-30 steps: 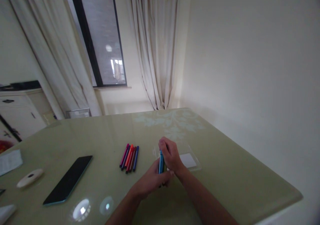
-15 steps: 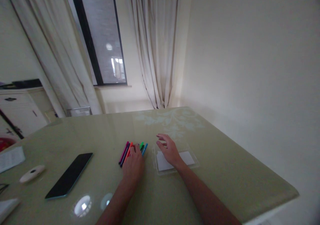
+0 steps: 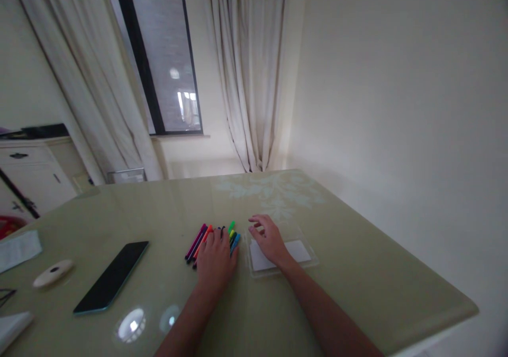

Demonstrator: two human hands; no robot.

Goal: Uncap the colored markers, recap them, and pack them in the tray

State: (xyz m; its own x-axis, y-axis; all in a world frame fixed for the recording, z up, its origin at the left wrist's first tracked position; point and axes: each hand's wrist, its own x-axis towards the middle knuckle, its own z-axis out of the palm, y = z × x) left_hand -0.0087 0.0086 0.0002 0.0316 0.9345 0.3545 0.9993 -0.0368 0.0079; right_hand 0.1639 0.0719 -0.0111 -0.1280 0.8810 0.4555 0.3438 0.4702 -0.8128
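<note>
Several coloured marker pens [image 3: 196, 244] lie side by side on the table, in purple, orange, green, yellow and blue. Across the middle of this group rests my left hand [image 3: 216, 253], palm down with its fingers lying apart on the pens; some pens are partly hidden beneath it. My right hand [image 3: 270, 240] hovers over a clear plastic case [image 3: 313, 259], thumb and fingers apart and loosely curved, with nothing between them. A white card or sheet [image 3: 298, 250] shows in the case, partly covered by that hand.
Left of the pens lies a black tablet or phone [image 3: 113, 277]. Farther left are an oval cream-coloured object [image 3: 53, 274] and a folded white paper or cloth [image 3: 19, 250]. The table [image 3: 369, 283] meets a wall along its right side.
My left hand has flattened and spread over the pens. The green and blue pens have shifted right and fanned out a little. My right hand is nearly unmoved.
</note>
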